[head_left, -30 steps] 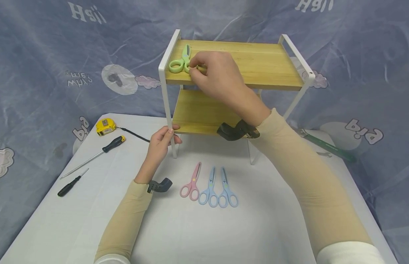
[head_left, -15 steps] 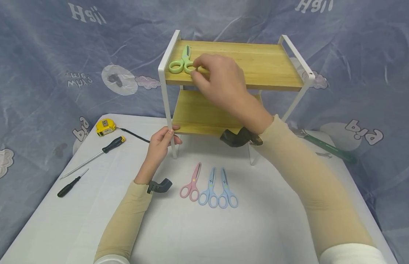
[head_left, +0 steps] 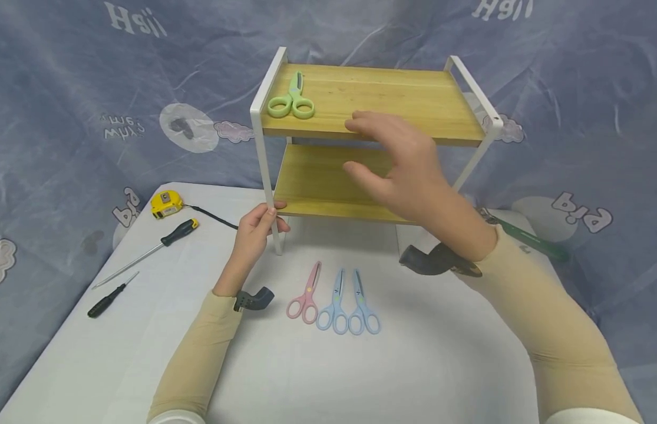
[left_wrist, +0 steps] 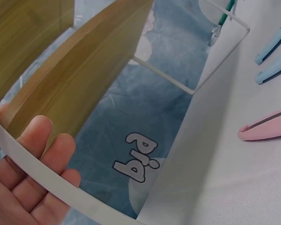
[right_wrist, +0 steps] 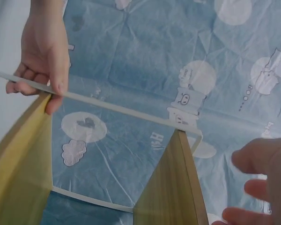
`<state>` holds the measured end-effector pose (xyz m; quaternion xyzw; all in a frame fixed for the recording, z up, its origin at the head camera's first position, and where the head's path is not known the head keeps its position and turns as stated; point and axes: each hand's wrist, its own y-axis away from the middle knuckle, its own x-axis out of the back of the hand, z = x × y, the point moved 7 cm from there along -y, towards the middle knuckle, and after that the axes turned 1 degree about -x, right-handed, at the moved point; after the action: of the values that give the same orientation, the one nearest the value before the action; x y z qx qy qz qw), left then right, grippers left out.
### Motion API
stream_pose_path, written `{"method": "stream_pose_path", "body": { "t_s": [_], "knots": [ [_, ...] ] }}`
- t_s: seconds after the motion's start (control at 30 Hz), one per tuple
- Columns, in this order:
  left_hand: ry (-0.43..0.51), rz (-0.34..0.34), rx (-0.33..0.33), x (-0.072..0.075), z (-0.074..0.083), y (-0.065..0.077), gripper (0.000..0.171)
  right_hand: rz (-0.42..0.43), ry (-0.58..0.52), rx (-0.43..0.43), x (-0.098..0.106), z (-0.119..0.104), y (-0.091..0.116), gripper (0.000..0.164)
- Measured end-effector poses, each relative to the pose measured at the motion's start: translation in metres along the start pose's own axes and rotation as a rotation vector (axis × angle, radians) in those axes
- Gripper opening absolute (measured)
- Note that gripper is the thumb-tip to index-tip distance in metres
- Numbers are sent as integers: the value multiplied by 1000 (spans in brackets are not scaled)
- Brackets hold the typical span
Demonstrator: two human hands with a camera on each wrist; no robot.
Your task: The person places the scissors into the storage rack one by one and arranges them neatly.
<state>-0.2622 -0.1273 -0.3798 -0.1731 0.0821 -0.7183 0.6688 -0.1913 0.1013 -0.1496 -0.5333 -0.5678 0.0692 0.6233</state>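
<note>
My left hand (head_left: pixel 254 228) grips the white front leg of a two-tier shelf (head_left: pixel 381 97) at its lower board; in the left wrist view the fingers (left_wrist: pixel 37 136) curl around that leg. My right hand (head_left: pixel 408 162) hovers in front of the shelf's upper board, fingers spread and holding nothing. Green scissors (head_left: pixel 292 101) lie on the top board at its left end, blades toward the back. On the table before the shelf lie pink scissors (head_left: pixel 305 297) and two blue pairs, the left blue scissors (head_left: pixel 336 306) and the right blue scissors (head_left: pixel 363 307), side by side.
At the table's left are a yellow tape measure (head_left: pixel 166 203) with a black strap, a long screwdriver (head_left: pixel 169 238) and a short black screwdriver (head_left: pixel 106 303). A green-handled tool (head_left: pixel 535 240) lies at the right behind my right arm. A printed blue cloth (head_left: pixel 68 88) hangs behind.
My right hand has let go of the green scissors and drawn back to the right and toward me, its fingers spreading. The left hand keeps its grip on the shelf leg.
</note>
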Motion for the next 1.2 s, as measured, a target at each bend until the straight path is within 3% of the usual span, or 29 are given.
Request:
{"method": "stream_pose_path", "body": {
  "t_s": [0.2, 0.4, 0.63, 0.77, 0.97, 1.1, 1.2],
  "knots": [
    [9, 9, 4, 0, -1, 0, 36, 23, -80, 49, 9, -6, 30, 40],
    [31, 15, 14, 2, -3, 1, 35, -54, -143, 53, -1, -6, 61, 40],
    [23, 11, 2, 1, -1, 0, 34, -59, -171, 99, -11, -4, 96, 31],
    [29, 11, 1, 0, -1, 0, 33, -87, -174, 74, -14, -1, 114, 41],
    [25, 19, -5, 0, 3, 1, 33, -147, -192, 14, -23, 3, 141, 36],
    [35, 15, -10, 0, 3, 1, 33, -144, -215, -2, -30, 5, 158, 20],
    [39, 15, -13, 0, 3, 1, 32, -137, -238, -13, -37, 5, 172, 29]
  ]
}}
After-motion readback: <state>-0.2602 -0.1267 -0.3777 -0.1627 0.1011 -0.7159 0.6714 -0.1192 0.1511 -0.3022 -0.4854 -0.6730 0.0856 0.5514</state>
